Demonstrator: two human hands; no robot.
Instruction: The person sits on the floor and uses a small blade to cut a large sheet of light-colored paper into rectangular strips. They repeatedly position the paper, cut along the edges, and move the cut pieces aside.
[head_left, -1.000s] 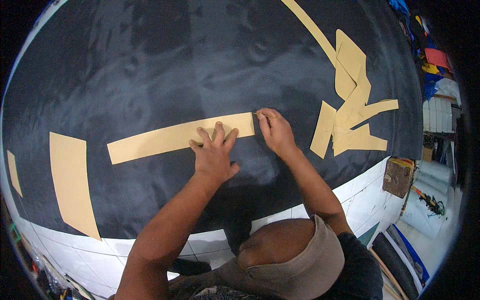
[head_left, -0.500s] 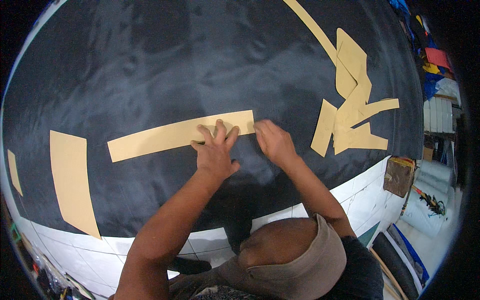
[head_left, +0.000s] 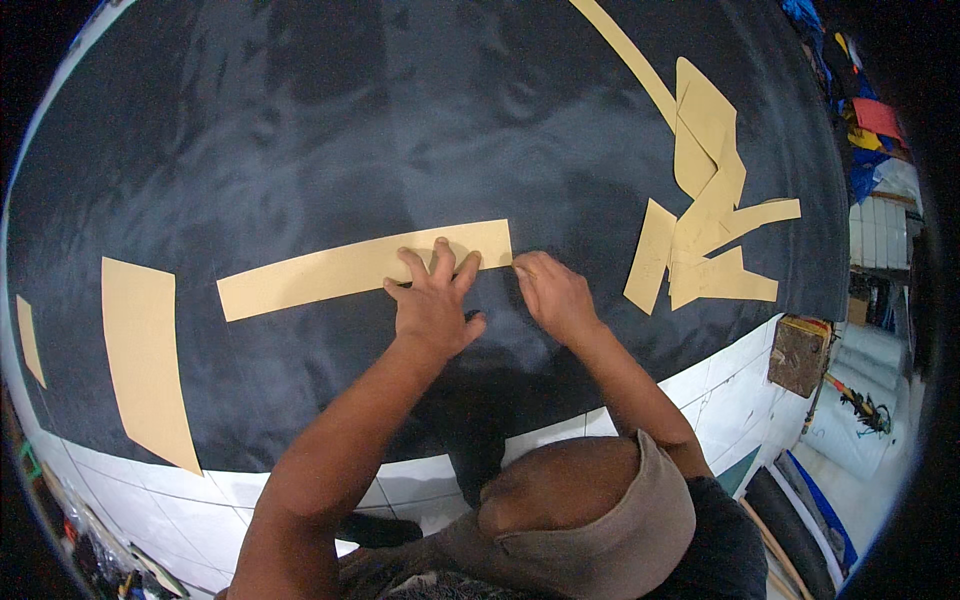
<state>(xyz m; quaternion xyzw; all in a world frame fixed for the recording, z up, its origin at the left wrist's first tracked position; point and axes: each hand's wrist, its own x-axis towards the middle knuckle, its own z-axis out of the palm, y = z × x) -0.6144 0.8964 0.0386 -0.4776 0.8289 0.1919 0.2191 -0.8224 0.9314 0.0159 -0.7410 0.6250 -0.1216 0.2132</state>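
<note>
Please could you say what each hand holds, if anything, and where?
Left hand presses the central tan strip near its right end; whether the right hand pinches anything cannot be told.

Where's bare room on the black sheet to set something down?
Bare: the black sheet beyond the long strip, left of the tan pile; also between that strip and the wide piece. Crowded: the pile's area, and around the left hand and right hand.
</note>
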